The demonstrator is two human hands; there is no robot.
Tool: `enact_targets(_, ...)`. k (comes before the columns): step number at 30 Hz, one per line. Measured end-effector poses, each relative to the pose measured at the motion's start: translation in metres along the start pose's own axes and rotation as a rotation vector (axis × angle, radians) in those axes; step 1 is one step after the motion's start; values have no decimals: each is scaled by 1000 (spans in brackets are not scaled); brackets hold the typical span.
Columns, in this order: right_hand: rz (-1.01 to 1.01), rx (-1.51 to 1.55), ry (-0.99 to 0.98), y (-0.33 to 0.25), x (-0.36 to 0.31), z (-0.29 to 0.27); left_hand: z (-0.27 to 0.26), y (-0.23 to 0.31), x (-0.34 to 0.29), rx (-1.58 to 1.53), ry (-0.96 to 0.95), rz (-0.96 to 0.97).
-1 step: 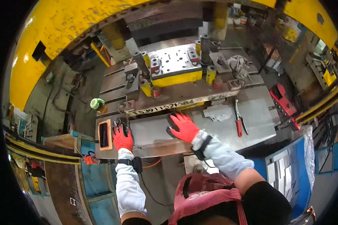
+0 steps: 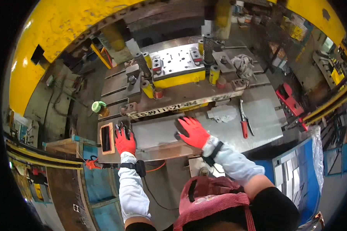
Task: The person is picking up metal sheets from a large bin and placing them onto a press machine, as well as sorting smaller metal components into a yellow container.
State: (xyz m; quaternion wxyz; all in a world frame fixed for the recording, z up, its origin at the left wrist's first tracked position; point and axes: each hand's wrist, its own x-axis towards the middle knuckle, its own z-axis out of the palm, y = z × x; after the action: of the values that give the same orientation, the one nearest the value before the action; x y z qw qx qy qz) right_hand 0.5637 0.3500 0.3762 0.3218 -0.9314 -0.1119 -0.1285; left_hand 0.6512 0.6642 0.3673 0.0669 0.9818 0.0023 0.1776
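A flat grey metal sheet (image 2: 156, 133) lies on the near part of the press table, between my two gloved hands. My left hand (image 2: 125, 141), in a red glove with dark fingertips, rests at the sheet's left end with its fingers stretched out. At the other end, my right hand (image 2: 194, 133) lies spread and palm down, in a matching glove. Neither hand is closed around anything. Beyond them stands a die set with a bright drilled plate (image 2: 177, 63) on a yellow block (image 2: 180, 78), with springs and yellow posts at its sides.
Red-handled snips (image 2: 244, 125) and a crumpled white sheet (image 2: 222, 114) lie to the right. Left of my hand is a wood-rimmed dark tray (image 2: 112, 138); a green-capped bottle (image 2: 98, 107) stands past it. A rag (image 2: 243, 64) sits at the far right; a yellow press frame (image 2: 65, 34) arches over.
My right hand has shifted slightly right and toward me along the sheet. My left hand stays at the left end. The view has tilted a little.
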Motion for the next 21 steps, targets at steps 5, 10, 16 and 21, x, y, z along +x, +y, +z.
enact_targets(5, 76, -228, 215, 55, -157, -88, 16, 5, 18, -156, -162, 135)
enact_targets(10, 970, -552, 277, 100, -390, -114, 32, -49, 35, -40, -110, 206)
enact_targets(16, 1896, 300, 1101, 43, -678, -54, 44, 20, 19, 230, 29, 392)
enact_targets(21, 2424, 615, 1076, -66, -824, 136, 45, 186, -52, -328, -179, 602)
